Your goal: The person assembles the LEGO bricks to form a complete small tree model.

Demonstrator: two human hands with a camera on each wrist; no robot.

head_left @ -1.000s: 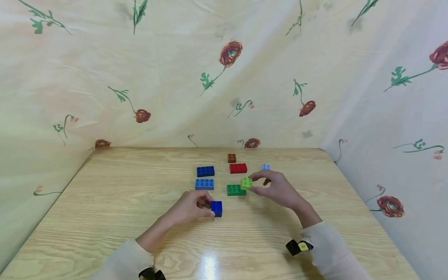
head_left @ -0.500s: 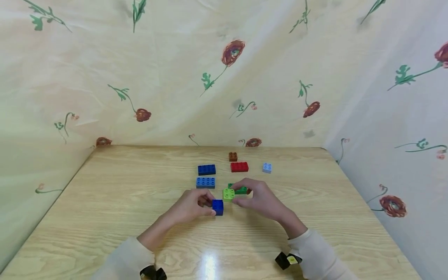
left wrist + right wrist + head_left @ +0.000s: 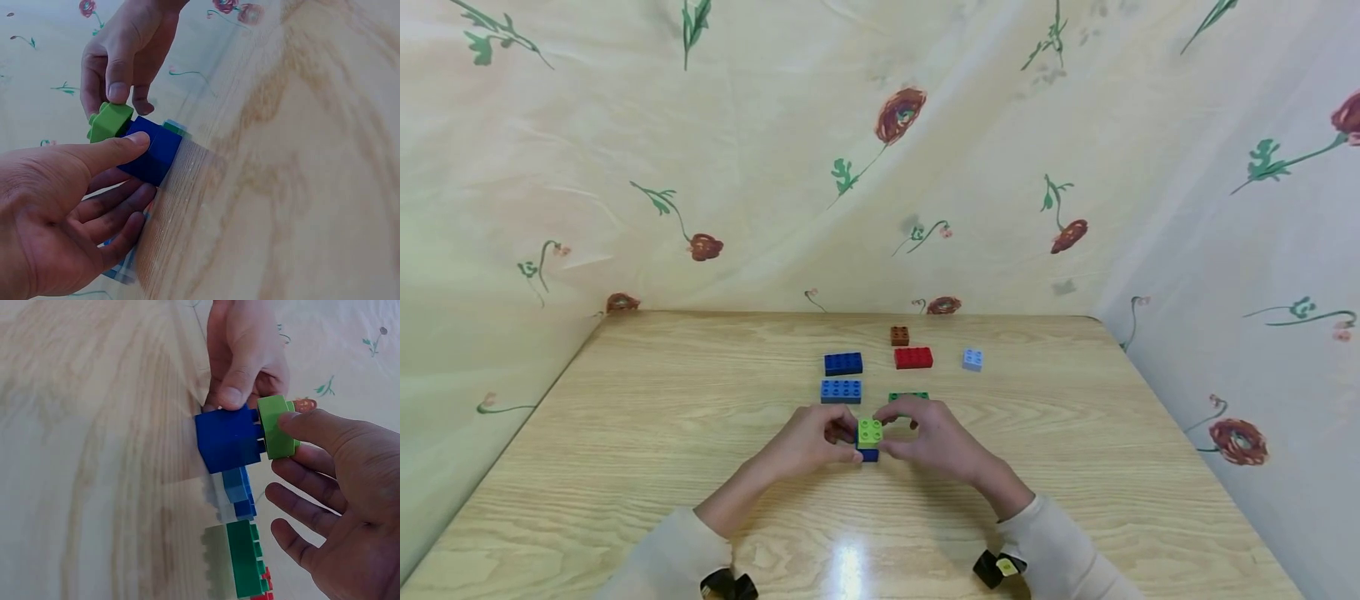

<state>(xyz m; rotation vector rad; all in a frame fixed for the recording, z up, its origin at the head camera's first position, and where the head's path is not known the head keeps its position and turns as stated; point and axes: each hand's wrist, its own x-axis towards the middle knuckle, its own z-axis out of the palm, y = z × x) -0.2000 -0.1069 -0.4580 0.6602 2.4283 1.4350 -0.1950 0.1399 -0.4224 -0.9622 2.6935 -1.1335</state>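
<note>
My left hand (image 3: 808,440) pinches a dark blue toy brick (image 3: 228,439) between thumb and fingers, low over the wooden table. In the left wrist view a faint line runs across its side; I cannot tell whether it is two bricks. My right hand (image 3: 936,440) holds a lime green square brick (image 3: 870,431) with thumb and fingertips, right over the blue one's studs. Blue studs still show between the two in the right wrist view, and the lime brick (image 3: 277,427) sits slightly tilted. From the head view, the lime brick hides most of the blue brick's top.
Behind the hands lie a medium blue brick (image 3: 841,392), a dark blue long brick (image 3: 843,363) and a green brick (image 3: 245,559), partly hidden in the head view. Farther back are red (image 3: 913,357), brown (image 3: 899,336) and light blue (image 3: 972,359) bricks. Flowered cloth surrounds the table (image 3: 662,433).
My right hand has carried the lime green brick leftward and nearer, from beside the green brick to over the dark blue one. My left hand has stayed almost in place.
</note>
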